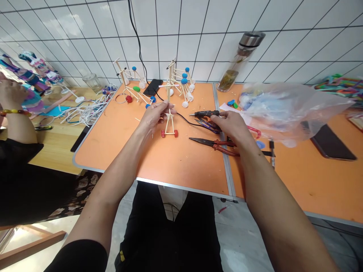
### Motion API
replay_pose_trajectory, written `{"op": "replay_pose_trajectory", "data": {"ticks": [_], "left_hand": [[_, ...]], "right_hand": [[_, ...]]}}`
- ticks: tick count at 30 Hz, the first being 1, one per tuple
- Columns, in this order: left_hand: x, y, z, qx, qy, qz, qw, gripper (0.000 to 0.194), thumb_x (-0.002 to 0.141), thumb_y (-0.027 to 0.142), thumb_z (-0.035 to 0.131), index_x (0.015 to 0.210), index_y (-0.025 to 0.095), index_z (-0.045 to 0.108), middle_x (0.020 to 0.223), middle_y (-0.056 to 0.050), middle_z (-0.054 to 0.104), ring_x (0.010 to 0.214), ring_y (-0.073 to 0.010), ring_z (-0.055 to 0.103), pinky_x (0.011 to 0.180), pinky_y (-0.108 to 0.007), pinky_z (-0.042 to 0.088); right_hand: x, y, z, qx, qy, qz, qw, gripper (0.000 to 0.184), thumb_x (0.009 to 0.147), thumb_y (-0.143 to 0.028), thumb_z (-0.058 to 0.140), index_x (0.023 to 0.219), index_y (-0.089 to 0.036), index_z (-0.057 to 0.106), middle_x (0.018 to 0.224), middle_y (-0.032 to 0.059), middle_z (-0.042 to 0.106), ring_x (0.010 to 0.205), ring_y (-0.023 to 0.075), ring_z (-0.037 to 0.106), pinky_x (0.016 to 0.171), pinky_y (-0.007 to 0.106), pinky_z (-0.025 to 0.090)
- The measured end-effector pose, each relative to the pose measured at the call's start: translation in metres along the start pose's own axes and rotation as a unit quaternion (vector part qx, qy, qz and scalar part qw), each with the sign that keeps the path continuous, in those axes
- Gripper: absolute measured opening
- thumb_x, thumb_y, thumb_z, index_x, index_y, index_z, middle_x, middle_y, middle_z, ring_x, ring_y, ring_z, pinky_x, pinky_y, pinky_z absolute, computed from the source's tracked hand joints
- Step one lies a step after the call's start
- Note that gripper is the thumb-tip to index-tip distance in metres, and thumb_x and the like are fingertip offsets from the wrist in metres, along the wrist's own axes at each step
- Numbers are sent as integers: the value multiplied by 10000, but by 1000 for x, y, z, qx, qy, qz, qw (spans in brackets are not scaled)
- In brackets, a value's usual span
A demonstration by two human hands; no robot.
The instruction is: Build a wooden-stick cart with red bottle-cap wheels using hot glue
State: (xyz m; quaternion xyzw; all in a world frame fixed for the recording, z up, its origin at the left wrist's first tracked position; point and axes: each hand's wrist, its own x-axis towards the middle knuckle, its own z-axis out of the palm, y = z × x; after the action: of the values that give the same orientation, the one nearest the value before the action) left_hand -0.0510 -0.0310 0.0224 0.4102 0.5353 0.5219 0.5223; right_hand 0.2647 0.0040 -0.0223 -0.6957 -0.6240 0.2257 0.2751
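Partly built: stick model (169, 124) gripped upright in left hand (154, 115) near the centre of orange table (107, 151), red wheels (176, 133) on, no blue caps yet, unlike models (181, 81) upper centre; right hand (228, 124) clenched around glue gun (204, 113).

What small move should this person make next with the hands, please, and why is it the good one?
Probably the right hand should bring the tip of the black glue gun to a joint of the wooden stick model: the tip points toward the model, and the left hand holds it upright above its red wheels.
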Motion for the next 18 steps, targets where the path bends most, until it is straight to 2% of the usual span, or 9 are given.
{"op": "replay_pose_trajectory", "data": {"ticks": [2, 5, 9, 11, 14, 16, 18], "left_hand": [[0, 0, 0, 1, 5, -4, 1000, 532, 1058, 736, 956, 980, 224, 832, 866, -80, 916, 578, -111, 665, 521, -239, 389], [2, -1, -1, -3, 2, -3, 1000, 544, 1041, 745, 971, 984, 221, 836, 869, -77, 915, 573, -104, 663, 521, -235, 390], [4, -4, -3, -8, -11, 7, 1000, 490, 1080, 655, 959, 920, 211, 823, 928, -86, 936, 599, -88, 650, 536, -224, 395], [4, -4, -3, -7, -15, 8, 1000, 460, 1105, 611, 936, 913, 206, 831, 959, -94, 946, 600, -83, 634, 539, -225, 394], [2, -2, -2, -2, -13, 9, 1000, 437, 1104, 588, 936, 915, 205, 841, 965, -97, 947, 595, -85, 609, 542, -232, 393], [0, 0, -1, 3, -8, 9, 1000, 431, 1086, 586, 952, 907, 211, 841, 946, -94, 941, 600, -96, 613, 543, -241, 388], [-2, 1, 0, 8, -4, 7, 1000, 429, 1071, 589, 963, 899, 214, 841, 935, -94, 937, 604, -107, 618, 542, -252, 378]], "right_hand": [[1, 2, 1, -47, 25, -19, 998, 203, 967, -460, 856, 972, -265, 800, 971, 154, 864, 1045, 434, 826, 992, 555, 643], [0, 4, 5, -59, 44, -51, 996, 319, 957, -452, 850, 1179, -222, 853, 1124, 206, 904, 1122, 465, 842, 1004, 571, 656], [-11, 1, 6, -90, 44, -65, 993, 283, 994, -414, 808, 1187, -227, 899, 1096, 187, 912, 1076, 438, 842, 979, 548, 660], [-19, -6, 3, -107, 51, -65, 991, 295, 1009, -399, 808, 1226, -230, 917, 1130, 189, 922, 1095, 447, 847, 998, 573, 663], [-32, -19, 2, -115, 91, -74, 986, 423, 1044, -390, 818, 1418, -218, 919, 1384, 229, 920, 1284, 503, 847, 1092, 664, 661], [-41, -31, 3, -100, 108, -107, 983, 458, 1071, -371, 802, 1489, -218, 911, 1497, 226, 898, 1397, 517, 825, 1142, 684, 653], [-49, -43, 7, -78, 73, -144, 984, 420, 1077, -350, 786, 1449, -216, 927, 1441, 209, 915, 1363, 501, 839, 1122, 656, 664]]}}
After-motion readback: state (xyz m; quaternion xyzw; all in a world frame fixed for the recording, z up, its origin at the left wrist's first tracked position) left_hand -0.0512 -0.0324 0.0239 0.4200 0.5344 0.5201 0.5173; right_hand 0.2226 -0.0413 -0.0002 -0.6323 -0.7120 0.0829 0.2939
